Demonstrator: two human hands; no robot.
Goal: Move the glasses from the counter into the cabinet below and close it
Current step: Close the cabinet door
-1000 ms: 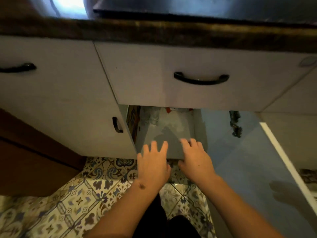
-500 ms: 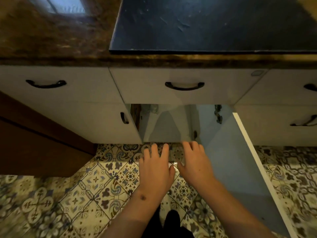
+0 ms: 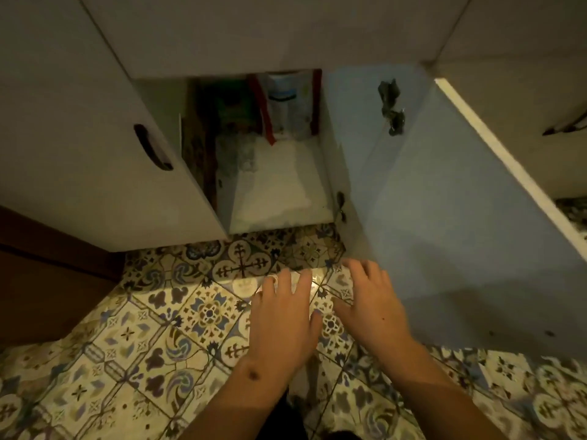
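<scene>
Cabinet (image 3: 276,192): door (image 3: 451,236) swung wide to the right, interior dim; clear glasses (image 3: 236,154) apparently at back left, indistinct. Left hand (image 3: 282,319) and right hand (image 3: 365,308): fingers spread, holding nothing, side by side over patterned floor tiles (image 3: 133,338).

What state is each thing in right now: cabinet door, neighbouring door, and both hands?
cabinet door: swung wide open
cabinet: open, items stored at the back
neighbouring door: closed
left hand: open, fingers spread, holding nothing
right hand: open, fingers spread, holding nothing
</scene>
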